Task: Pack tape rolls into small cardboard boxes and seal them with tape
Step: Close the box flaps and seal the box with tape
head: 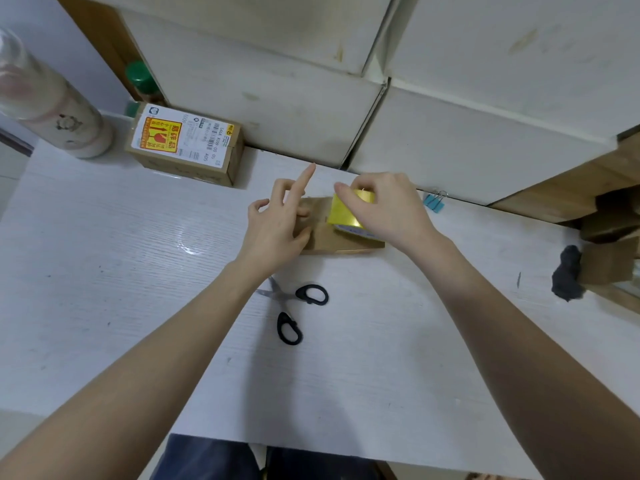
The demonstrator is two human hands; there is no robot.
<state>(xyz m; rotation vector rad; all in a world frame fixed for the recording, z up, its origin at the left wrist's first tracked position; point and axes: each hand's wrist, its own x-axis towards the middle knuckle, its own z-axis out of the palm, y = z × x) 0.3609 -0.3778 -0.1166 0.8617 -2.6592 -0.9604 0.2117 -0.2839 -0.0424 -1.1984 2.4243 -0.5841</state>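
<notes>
A small brown cardboard box (332, 239) lies on the white table (138, 271), near its back edge. My right hand (388, 209) grips a yellow tape roll (346, 213) and holds it on top of the box's right half. My left hand (277, 223) rests on the box's left end, its lower fingers pressing the cardboard while the index finger points up and away. Most of the box top is hidden under both hands.
Black-handled scissors (294, 306) lie open just in front of the box. A labelled cardboard box (187, 143) stands at the back left beside a pale bottle (52, 105). Blue binder clips (434, 200) lie behind my right hand. More cardboard (609, 237) and a dark cloth (568, 275) sit at right.
</notes>
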